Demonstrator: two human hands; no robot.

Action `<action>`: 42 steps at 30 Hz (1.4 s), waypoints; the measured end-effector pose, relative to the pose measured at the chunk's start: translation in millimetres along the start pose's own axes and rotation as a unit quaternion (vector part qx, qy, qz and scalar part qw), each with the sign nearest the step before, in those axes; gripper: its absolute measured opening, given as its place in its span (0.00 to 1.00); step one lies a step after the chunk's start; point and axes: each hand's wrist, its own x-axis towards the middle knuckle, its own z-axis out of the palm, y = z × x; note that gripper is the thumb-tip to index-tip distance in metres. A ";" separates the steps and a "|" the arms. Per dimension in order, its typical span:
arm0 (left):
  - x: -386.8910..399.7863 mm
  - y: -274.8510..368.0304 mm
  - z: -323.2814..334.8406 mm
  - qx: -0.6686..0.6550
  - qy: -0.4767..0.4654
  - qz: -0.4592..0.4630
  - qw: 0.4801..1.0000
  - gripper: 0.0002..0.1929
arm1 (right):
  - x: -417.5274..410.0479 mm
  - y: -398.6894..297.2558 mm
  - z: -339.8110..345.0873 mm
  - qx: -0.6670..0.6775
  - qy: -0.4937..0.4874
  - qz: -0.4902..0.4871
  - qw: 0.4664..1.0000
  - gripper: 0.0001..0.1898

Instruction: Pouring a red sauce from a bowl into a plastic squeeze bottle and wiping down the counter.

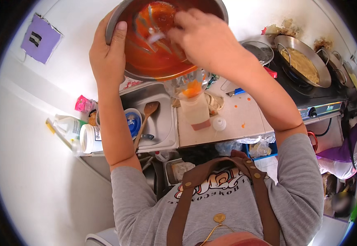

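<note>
My left hand [112,46] grips the rim of a metal bowl [129,73], which is tilted and coated inside with orange-red sauce [157,64]. Inside the bowl is my right hand [184,33], its fingers blurred and bent; whether they hold something is not clear. Beneath the bowl's lower rim, a clear plastic funnel-like piece [190,84] with orange sauce in it sits over a translucent squeeze bottle [195,110], which has some reddish sauce at its bottom. A white nozzle cap [219,124] lies beside the bottle on the tiled counter [227,135].
A sink [166,123] at the left holds a wooden spatula [150,109] and a blue-and-white container [133,123]. A blue cutter [236,92] lies right of the bottle. On the gas stove [320,101] stands a wok [323,80] of yellowish food. Another person [344,153] is at the far right.
</note>
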 end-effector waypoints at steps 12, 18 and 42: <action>0.6 -4.8 -1.7 -0.043 0.010 0.025 0.999 0.20 | -22.5 -10.1 -10.3 0.042 -0.048 0.043 0.997 0.10; 1.7 7.9 6.2 0.003 0.009 0.044 0.999 0.19 | -23.1 -57.6 -21.1 0.075 0.066 0.052 0.994 0.21; 0.2 3.8 5.9 0.020 -0.010 0.056 0.998 0.16 | -39.3 -24.4 -21.4 0.043 0.013 0.127 0.991 0.19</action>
